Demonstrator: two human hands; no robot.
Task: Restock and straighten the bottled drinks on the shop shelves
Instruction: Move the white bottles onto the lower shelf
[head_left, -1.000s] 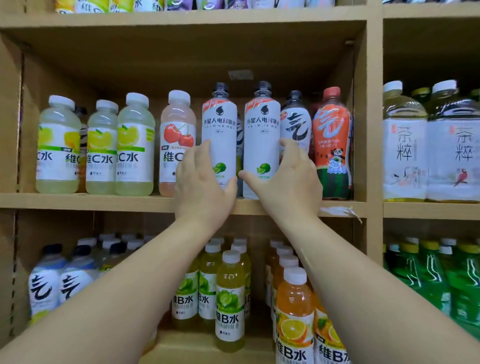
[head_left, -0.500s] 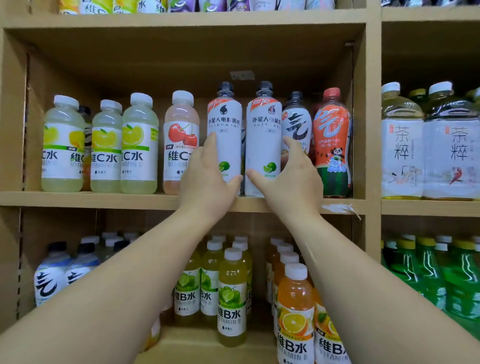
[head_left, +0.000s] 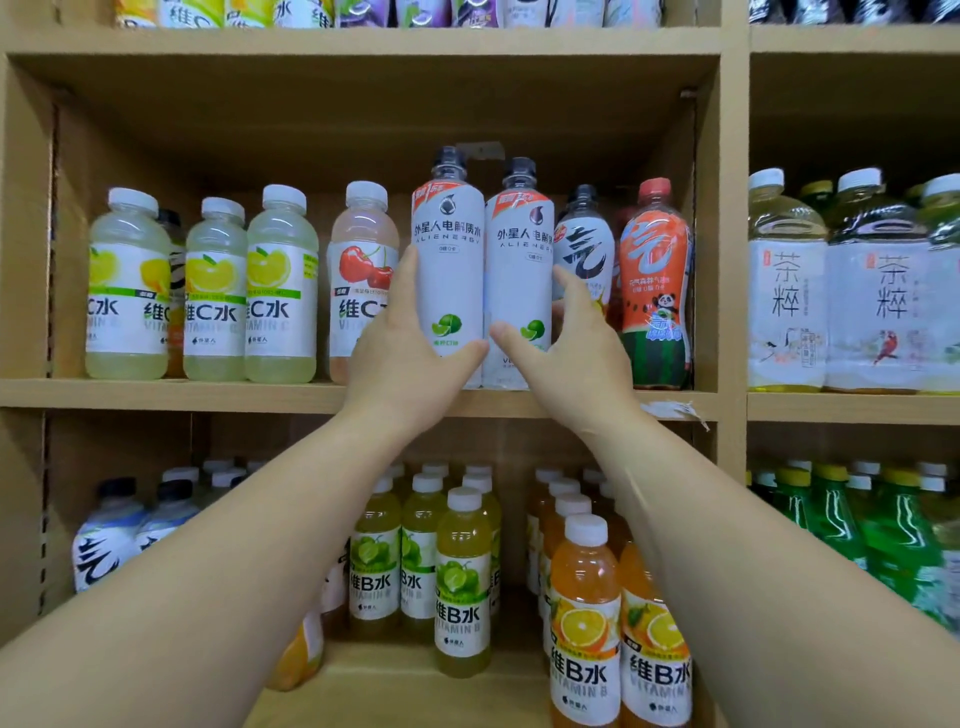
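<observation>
Currently two tall white lime-label bottles are stood upright, touching, on the middle shelf (head_left: 208, 396). Left bottle (head_left: 450, 260) is clasped by left hand (head_left: 402, 358); right bottle (head_left: 519, 270) is cupped by right hand (head_left: 566, 353), contact unclear.

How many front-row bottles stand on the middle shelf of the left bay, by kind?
Lemon bottles: 3
Cherry bottle: 1
Tall white lime bottles: 2
White brushstroke bottle: 1
Orange panda bottle: 1
Total: 8
</observation>
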